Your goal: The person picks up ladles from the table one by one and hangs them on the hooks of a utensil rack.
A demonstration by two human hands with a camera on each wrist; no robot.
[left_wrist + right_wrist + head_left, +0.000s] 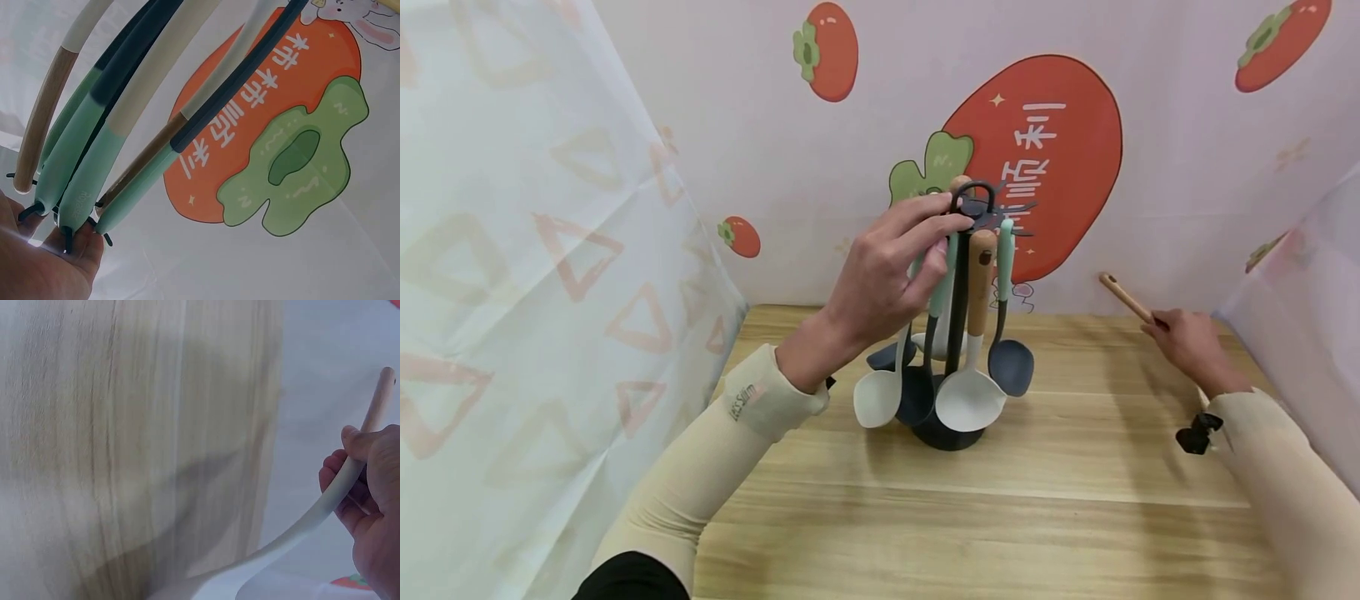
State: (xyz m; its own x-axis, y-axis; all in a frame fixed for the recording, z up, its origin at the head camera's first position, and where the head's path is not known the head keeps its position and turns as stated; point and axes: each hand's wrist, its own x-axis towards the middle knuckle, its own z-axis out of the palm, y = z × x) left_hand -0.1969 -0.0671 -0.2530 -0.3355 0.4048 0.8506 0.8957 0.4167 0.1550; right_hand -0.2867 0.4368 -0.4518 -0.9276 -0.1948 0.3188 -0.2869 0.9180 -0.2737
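Note:
A black utensil stand [950, 440] with a ringed top is on the table, hung with several kitchen utensils. A white ladle [967, 402] with a wooden handle faces front. A dark spoon [1012, 368] with a mint handle hangs on the right, and a white scoop-shaped utensil [877, 400] on the left. My left hand [887, 258] holds the stand's top, fingers at its hooks and ring; handle ends crowd around it in the left wrist view. Off to the right, my right hand [1191, 343] grips a white kitchen utensil [300, 528] by its wooden handle; its head is mostly cut off.
The wooden table [1000, 533] lies under both arms. A white cloth backdrop [692, 100] printed with persimmons stands behind its far edge, and patterned cloth sides [512, 333] enclose the left and right. Black cameras sit at the wrists.

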